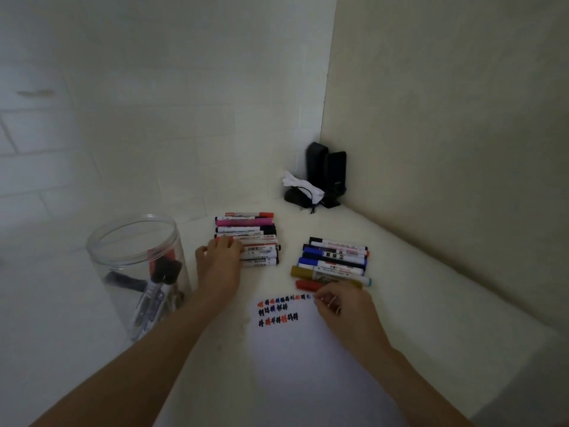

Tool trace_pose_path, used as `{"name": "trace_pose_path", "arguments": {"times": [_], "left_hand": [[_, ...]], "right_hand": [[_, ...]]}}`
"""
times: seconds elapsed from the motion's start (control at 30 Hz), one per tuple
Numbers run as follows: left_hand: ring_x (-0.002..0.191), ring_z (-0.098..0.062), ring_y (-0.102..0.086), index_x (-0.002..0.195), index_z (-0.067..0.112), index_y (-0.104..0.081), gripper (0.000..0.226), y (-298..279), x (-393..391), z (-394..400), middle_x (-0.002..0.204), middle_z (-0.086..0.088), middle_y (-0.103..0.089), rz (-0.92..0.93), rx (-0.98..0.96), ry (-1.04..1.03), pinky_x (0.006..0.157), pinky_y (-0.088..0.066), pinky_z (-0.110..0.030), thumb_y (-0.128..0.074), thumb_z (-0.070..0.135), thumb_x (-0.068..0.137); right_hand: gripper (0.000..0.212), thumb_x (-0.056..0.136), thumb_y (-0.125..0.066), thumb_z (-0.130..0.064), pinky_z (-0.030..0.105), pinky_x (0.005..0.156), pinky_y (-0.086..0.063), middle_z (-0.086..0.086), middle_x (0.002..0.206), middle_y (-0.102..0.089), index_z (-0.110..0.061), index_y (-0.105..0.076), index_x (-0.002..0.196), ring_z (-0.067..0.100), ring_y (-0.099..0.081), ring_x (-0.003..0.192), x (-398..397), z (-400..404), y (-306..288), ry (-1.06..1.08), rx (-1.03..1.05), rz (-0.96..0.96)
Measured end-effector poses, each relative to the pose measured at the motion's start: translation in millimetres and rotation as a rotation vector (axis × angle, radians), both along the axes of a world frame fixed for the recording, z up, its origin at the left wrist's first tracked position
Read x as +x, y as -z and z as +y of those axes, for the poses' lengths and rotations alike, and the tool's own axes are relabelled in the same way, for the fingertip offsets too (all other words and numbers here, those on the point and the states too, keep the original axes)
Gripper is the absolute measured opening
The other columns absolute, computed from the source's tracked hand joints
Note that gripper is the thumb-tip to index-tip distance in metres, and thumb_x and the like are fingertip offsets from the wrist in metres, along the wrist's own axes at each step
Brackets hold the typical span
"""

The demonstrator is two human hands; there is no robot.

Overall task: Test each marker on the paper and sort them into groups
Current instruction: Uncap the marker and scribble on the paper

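While my left hand (219, 262) lies spread, palm down, on the end of the left pile (248, 238) of markers, my right hand (337, 303) pinches something thin at the top edge of the paper (308, 359), just below the right pile (335, 260); I cannot tell what. Scribbles (278, 309) run in three rows. A few markers stand in the jar (138, 272) on my left.

Dim room corner — pale tiled wall (154, 103) meets plain wall (446, 103).
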State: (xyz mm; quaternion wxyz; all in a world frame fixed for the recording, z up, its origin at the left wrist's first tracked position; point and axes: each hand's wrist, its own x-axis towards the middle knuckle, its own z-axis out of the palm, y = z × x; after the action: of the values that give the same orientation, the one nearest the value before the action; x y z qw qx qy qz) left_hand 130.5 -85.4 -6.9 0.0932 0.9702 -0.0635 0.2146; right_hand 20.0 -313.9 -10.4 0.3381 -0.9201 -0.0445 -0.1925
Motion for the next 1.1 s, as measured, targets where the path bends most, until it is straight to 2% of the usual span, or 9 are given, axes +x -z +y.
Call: {"name": "trace_pose_path", "arguments": {"times": [0.2, 0.27, 0.37, 0.47, 0.57, 0.73, 0.83, 0.97, 1.1], "left_hand": [[0.116, -0.021, -0.047, 0.123, 0.021, -0.053, 0.027, -3.0, -1.7, -3.0, 0.126, -0.003, -0.053, 0.045, -0.013, -0.021, 0.105, -0.032, -0.038, -0.050, 0.026, 0.097], [0.101, -0.016, -0.054, 0.119, 0.018, -0.054, 0.022, -14.0, -20.2, -17.8, 0.117, -0.003, -0.058, 0.049, -0.189, 0.079, 0.093, -0.042, -0.029, -0.047, 0.023, 0.098], [0.090, -0.009, -0.053, 0.121, 0.019, -0.052, 0.023, -18.3, -67.1, -42.3, 0.110, 0.001, -0.058, 0.070, -0.325, 0.379, 0.079, -0.045, -0.019, -0.046, 0.018, 0.099], [0.101, -0.013, -0.050, 0.131, 0.017, -0.046, 0.033, -3.5, -104.1, -51.1, 0.117, -0.001, -0.054, 0.104, -0.294, 0.594, 0.088, -0.042, -0.021, -0.035, 0.026, 0.101], [0.106, -0.012, -0.051, 0.133, 0.015, -0.046, 0.037, 14.0, -113.0, -43.2, 0.124, -0.001, -0.056, 0.150, -0.300, 0.602, 0.094, -0.040, -0.023, -0.030, 0.029, 0.103], [0.074, 0.001, -0.048, 0.107, 0.019, -0.058, 0.021, -0.3, -116.4, -30.9, 0.090, 0.010, -0.058, 0.137, -0.462, 0.685, 0.070, -0.033, -0.009, -0.042, 0.032, 0.100], [0.078, -0.002, -0.050, 0.113, 0.028, -0.050, 0.027, -5.0, -115.6, -22.6, 0.092, 0.011, -0.054, 0.224, -0.475, 0.603, 0.069, -0.035, -0.010, -0.057, 0.042, 0.092], [0.103, -0.005, -0.039, 0.129, 0.041, -0.036, 0.067, 4.0, -108.8, -8.4, 0.111, 0.015, -0.040, 0.271, -0.268, 0.382, 0.093, -0.037, -0.026, -0.057, 0.072, 0.074], [0.101, -0.009, -0.030, 0.130, 0.045, -0.038, 0.068, 10.5, -97.0, -10.5, 0.108, 0.011, -0.033, 0.262, -0.096, 0.374, 0.088, -0.027, -0.029, -0.044, 0.082, 0.073]], "right_hand": [[0.010, 0.085, -0.073, -0.020, 0.006, 0.066, -0.046, -0.016, 0.079, -0.064, -0.029, -0.069, 0.085, -0.001, -0.060, 0.072, -7.0, -0.3, -9.5, 0.048, 0.096, 0.056], [0.002, 0.087, -0.071, -0.024, 0.009, 0.061, -0.045, -0.014, 0.073, -0.065, -0.025, -0.072, 0.087, 0.002, -0.058, 0.067, -8.6, 2.1, -20.9, 0.069, 0.379, 0.125], [0.018, 0.090, -0.065, -0.033, 0.019, 0.055, -0.045, -0.003, 0.073, -0.066, -0.019, -0.072, 0.100, 0.010, -0.054, 0.063, -16.5, 11.5, -38.1, -0.013, 0.957, 0.327], [0.027, 0.090, -0.063, -0.040, 0.018, 0.050, -0.040, 0.000, 0.072, -0.060, -0.015, -0.070, 0.096, 0.007, -0.049, 0.058, -23.8, 20.8, -38.9, -0.057, 0.952, 0.386], [0.023, 0.091, -0.063, -0.033, 0.018, 0.051, -0.037, -0.001, 0.067, -0.055, -0.013, -0.072, 0.096, 0.005, -0.047, 0.057, -32.2, 29.4, -33.3, -0.039, 0.874, 0.359], [0.028, 0.086, -0.070, -0.030, 0.018, 0.050, -0.036, -0.002, 0.071, -0.051, -0.013, -0.071, 0.109, 0.003, -0.042, 0.056, -39.8, 36.7, -31.0, -0.106, 0.992, 0.376], [0.025, 0.088, -0.069, -0.020, 0.018, 0.045, -0.032, -0.001, 0.065, -0.046, -0.004, -0.067, 0.106, 0.005, -0.039, 0.052, -38.8, 35.4, -31.9, -0.076, 1.061, 0.358], [0.009, 0.092, -0.061, -0.014, 0.017, 0.038, -0.027, 0.002, 0.063, -0.045, -0.006, -0.064, 0.091, 0.006, -0.036, 0.048, -33.1, 10.3, -36.1, 0.071, 1.236, 0.290], [0.019, 0.095, -0.057, -0.024, 0.020, 0.044, -0.037, 0.008, 0.076, -0.071, -0.011, -0.071, 0.095, 0.013, -0.058, 0.062, -27.6, 3.1, -35.6, 0.087, 0.990, 0.335]]}}
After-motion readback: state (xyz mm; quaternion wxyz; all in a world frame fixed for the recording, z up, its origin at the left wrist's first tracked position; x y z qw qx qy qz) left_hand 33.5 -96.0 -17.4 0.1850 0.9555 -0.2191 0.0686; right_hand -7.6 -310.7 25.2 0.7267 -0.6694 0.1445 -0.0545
